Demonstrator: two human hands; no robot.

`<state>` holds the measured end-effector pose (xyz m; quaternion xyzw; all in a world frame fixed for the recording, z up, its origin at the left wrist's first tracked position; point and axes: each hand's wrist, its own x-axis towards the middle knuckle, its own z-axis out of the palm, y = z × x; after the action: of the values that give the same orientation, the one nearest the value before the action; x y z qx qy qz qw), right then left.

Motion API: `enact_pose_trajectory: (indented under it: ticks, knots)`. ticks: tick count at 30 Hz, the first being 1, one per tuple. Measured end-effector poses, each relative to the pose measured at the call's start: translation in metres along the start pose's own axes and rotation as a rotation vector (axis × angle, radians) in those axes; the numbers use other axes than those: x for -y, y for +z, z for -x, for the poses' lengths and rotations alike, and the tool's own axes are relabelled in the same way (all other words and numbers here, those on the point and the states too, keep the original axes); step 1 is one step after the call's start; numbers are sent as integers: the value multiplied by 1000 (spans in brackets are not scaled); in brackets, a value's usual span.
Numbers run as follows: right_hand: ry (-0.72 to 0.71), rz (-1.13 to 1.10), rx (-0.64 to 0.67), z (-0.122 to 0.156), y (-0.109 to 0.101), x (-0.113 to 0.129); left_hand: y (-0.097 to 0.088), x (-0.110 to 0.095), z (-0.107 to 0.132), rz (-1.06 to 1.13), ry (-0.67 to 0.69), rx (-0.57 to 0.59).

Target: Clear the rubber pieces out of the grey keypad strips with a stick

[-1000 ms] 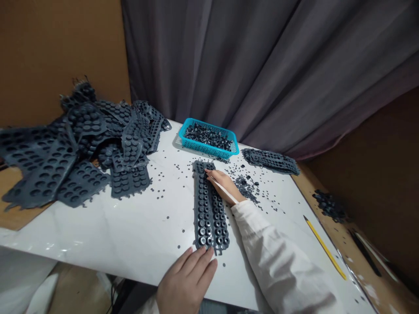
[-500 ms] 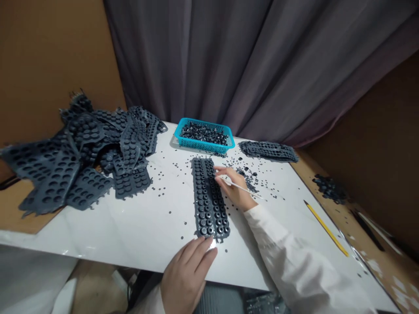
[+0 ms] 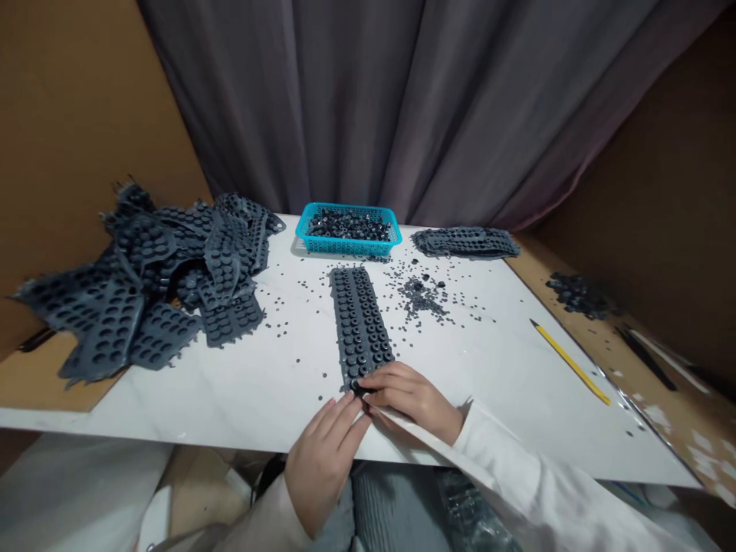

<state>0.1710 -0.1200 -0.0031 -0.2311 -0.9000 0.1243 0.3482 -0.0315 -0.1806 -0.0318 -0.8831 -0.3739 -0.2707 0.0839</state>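
A dark grey moulded rubber sheet (image 3: 355,326) with rows of round studs lies lengthwise on the white table. At its near end, my left hand (image 3: 325,456) has its fingertips pressed together on the edge; the thumb is hidden. My right hand (image 3: 414,399) is closed at the same end, its fingertips beside a dark round stud and close to the left fingers. A thin white stick (image 3: 396,418) runs from under the right hand back toward the sleeve, partly hard to tell from the cuff. Whatever else lies between the fingertips is hidden.
A blue basket (image 3: 348,247) of small black parts stands at the back. Piled studded sheets (image 3: 155,261) fill the left, and stacked strips (image 3: 465,242) lie back right. Small dark discs (image 3: 422,297) are scattered about. A yellow pencil (image 3: 569,360) lies near the right edge.
My right hand has come from the sheet's far right side down to its near end, beside the left fingers. My left fingertips have moved up onto the near edge. The view has shifted slightly.
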Motion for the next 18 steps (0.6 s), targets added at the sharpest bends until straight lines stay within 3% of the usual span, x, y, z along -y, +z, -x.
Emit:
enact_pose_trajectory:
  ticks: [9, 15, 18]
  knots:
    - [-130, 162, 42, 2, 2, -3, 0, -3, -4, -5, -31, -44]
    - [-195, 360, 197, -5, -1, 3, -1, -5, -7, 8, -47, -79]
    - [-217, 411, 203, -7, -3, 4, -1, -6, -10, 13, -58, -95]
